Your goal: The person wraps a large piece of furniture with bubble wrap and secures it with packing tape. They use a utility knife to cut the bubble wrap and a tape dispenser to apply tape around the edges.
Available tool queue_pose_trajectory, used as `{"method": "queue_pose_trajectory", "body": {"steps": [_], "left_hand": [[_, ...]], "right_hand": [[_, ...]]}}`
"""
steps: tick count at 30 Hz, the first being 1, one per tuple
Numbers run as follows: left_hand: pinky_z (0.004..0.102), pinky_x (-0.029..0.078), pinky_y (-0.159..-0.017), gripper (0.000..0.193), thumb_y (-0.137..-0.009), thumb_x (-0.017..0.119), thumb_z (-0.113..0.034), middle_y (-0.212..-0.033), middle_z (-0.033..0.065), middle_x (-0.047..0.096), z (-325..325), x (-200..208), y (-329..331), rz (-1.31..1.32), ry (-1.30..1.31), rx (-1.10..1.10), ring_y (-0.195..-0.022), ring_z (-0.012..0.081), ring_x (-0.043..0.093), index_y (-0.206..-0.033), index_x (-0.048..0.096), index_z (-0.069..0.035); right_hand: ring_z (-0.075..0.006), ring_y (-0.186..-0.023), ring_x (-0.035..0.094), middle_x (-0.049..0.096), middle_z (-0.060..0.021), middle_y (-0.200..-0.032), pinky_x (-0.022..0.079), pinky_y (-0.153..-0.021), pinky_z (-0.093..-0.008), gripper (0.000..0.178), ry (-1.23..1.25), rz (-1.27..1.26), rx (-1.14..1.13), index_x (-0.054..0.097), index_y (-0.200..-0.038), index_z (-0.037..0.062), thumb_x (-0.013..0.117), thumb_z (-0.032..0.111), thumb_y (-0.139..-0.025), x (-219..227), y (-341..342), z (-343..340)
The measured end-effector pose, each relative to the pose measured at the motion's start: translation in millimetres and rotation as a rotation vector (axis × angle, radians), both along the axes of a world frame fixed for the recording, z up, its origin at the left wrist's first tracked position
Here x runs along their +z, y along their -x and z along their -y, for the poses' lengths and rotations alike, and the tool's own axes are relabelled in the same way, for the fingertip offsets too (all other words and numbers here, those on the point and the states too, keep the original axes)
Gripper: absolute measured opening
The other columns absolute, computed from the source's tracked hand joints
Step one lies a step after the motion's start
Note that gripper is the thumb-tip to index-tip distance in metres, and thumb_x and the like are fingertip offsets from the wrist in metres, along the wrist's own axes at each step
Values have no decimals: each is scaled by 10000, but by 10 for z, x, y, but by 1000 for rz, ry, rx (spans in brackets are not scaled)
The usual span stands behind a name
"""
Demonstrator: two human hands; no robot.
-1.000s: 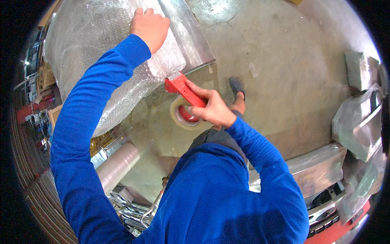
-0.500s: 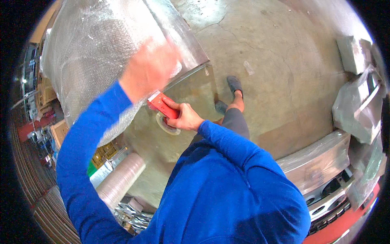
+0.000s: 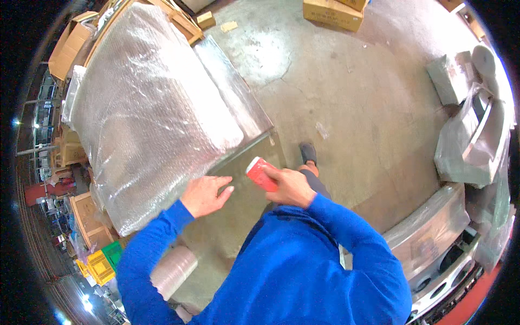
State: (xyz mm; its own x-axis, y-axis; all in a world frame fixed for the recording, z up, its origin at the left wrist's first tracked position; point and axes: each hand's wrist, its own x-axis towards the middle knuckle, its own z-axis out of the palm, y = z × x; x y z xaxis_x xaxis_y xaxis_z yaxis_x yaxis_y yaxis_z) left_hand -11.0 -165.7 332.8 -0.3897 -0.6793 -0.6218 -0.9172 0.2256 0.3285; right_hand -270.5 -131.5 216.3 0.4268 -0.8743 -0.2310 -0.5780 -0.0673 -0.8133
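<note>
A large panel wrapped in bubble wrap (image 3: 146,114) lies tilted on a metal-topped table (image 3: 238,103) at the left. My left hand (image 3: 206,195) rests open with fingers spread at the wrap's lower edge. My right hand (image 3: 290,187) grips a red tape dispenser (image 3: 261,173) just right of the left hand, over the table's near corner. Both arms wear blue sleeves. The roll of tape is hidden behind my hand.
A roll of bubble wrap (image 3: 173,271) lies below the table at lower left. Wrapped car parts (image 3: 471,141) are piled at the right, with a wrapped bumper (image 3: 428,238) below them. Cardboard boxes (image 3: 333,13) sit on the concrete floor at the back. My foot (image 3: 309,153) shows near the table corner.
My left hand has come down from the top of the wrapped panel to its lower edge. My right hand has drawn the tape dispenser nearer the table's corner.
</note>
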Motion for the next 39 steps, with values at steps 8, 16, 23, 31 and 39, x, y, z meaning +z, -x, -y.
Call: {"method": "queue_pose_trajectory", "body": {"steps": [8,16,23,31,39], "left_hand": [[287,532,-724,384,-997,604,-367,-949,38,703,632,209,538,-881,-368,1047,-826,117,653,-1137,678,-18],[248,517,-657,226,-1000,617,-230,-890,21,685,1462,371,462,-948,-224,1282,-751,83,629,-1042,677,-16],[259,505,-677,228,-982,646,-227,-855,4,670,1859,312,426,-959,-87,1538,-774,79,616,-1024,684,-5],[331,475,-765,168,-909,692,-121,-820,74,653,2258,307,-92,-9,813,1167,-812,216,616,-1048,691,-28],[436,396,-1016,551,-886,657,-132,-1314,195,519,2183,-46,-469,330,1069,1094,-1250,339,472,-1422,530,-109]], "right_hand": [[-307,-702,617,588,-130,-841,517,-640,-405,861,400,563,147,538,-1438,194,819,265,-627,484,489,761],[-302,-669,589,571,-106,-851,502,-600,-399,879,388,508,505,543,-1435,268,850,327,-614,488,426,2353],[-322,-743,634,628,-124,-977,546,-647,-422,876,337,577,812,535,-1428,301,849,307,-611,624,136,3653],[-360,-836,655,609,-143,-1021,561,-716,-453,886,261,311,989,468,-1467,340,817,295,-654,-87,-373,4324],[-377,-892,657,616,-188,-1034,548,-715,-478,875,291,167,1074,402,-1496,342,782,336,-708,-899,-619,4304]]}}
